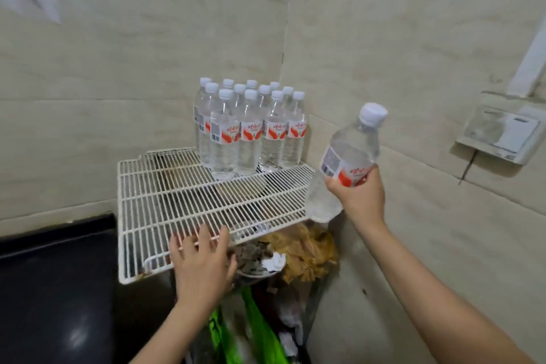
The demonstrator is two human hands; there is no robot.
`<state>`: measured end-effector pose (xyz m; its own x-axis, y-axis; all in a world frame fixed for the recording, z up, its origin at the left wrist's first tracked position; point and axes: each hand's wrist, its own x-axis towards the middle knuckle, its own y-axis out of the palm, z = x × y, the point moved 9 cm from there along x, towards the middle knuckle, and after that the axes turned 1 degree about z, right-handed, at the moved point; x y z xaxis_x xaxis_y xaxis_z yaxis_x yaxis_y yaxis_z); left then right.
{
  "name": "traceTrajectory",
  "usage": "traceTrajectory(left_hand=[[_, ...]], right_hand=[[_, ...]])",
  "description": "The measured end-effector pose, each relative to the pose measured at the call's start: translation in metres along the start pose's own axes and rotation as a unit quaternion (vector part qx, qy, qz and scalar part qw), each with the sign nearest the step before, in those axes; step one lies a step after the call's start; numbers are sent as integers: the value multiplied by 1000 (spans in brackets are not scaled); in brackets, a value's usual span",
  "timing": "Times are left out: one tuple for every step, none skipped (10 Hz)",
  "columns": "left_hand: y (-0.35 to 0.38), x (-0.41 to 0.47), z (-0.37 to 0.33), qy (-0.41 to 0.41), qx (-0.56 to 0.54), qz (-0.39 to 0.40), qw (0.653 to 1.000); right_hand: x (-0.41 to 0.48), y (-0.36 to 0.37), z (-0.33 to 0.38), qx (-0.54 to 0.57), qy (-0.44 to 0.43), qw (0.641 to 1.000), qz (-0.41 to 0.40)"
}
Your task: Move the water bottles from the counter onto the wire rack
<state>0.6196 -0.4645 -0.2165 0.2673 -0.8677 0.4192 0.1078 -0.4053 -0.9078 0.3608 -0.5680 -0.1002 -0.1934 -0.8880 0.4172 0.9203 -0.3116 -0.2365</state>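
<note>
One white wire rack (189,201) fills the middle of the view, set into the corner of the tiled walls (118,53), with a black counter (53,275) at its eight o'clock. Thirteen white caps can be counted in the cluster of bottles (251,130) standing upright at the rack's one o'clock corner, packed so tightly that the back rows show little more than their caps, so the count is not certain. One more bottle (345,156) is off the rack, at its three o'clock, tilted with its cap toward one o'clock; the right hand (359,196) has its fingers wrapped around the red label. At six o'clock the left hand (202,263) lies flat with fingers spread loosely, gripping nothing, fingertips resting on the rack's front edge. Below the rack sits a heap of rubbish (298,254) and a green bag (260,331), partly hidden by the wires and the forearm. One wall socket (502,133) at three o'clock is blurred.
</note>
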Motion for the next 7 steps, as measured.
traceTrajectory(left_hand=[[6, -1, 4, -9, 16, -4, 1000], [8, -3, 4, -31, 29, 1, 999], [9, -2, 5, -67, 46, -11, 997], [3, -1, 4, -103, 65, -41, 992], [-2, -5, -5, -145, 83, -56, 984], [-12, -8, -9, -185, 87, -37, 978], [-9, -13, -15, -213, 88, -5, 973]], right_hand=[[65, 47, -4, -15, -9, 999, 39], [109, 88, -30, -28, 13, 995, 91], [134, 117, -49, -27, 26, 991, 130], [148, 130, -56, -12, 24, 991, 132], [156, 136, -56, -1, 13, 992, 127], [153, 143, -64, 16, 35, 986, 161], [152, 135, -52, 32, 36, 989, 142]])
